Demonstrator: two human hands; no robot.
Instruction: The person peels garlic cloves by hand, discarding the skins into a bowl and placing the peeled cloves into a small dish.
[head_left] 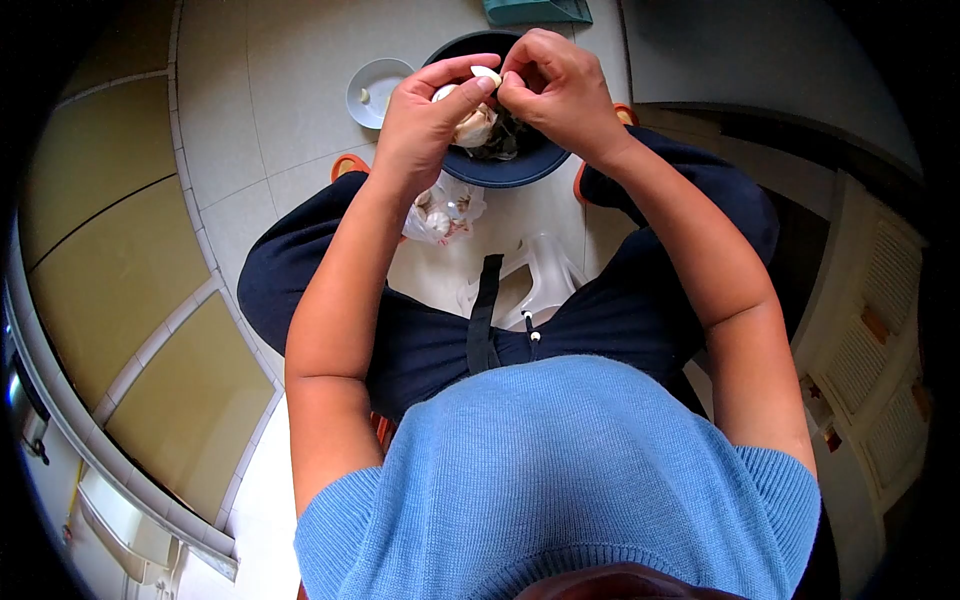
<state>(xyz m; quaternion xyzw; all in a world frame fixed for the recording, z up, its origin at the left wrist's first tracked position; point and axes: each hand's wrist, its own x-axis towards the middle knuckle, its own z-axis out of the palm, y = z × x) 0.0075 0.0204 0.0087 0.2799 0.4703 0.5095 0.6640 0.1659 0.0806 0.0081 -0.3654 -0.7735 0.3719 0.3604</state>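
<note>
Over a dark basin (515,178), my left hand (425,118) pinches a pale garlic clove (486,74) between thumb and fingers. My right hand (562,98) is closed at the other end of the clove, thumb and forefinger pressed together on it. Just under my left thumb is a partly opened garlic head (474,128); whether the left hand holds it or it lies in the basin, I cannot tell. Dark scraps lie inside the basin. A clear plastic bag (440,216) with garlic heads rests on the floor in front of the basin.
A small white bowl (379,76) with a clove piece in it stands left of the basin. Between my legs is a white plastic stool (545,270). A teal object (538,10) lies beyond the basin. Cabinets (120,240) line the left side.
</note>
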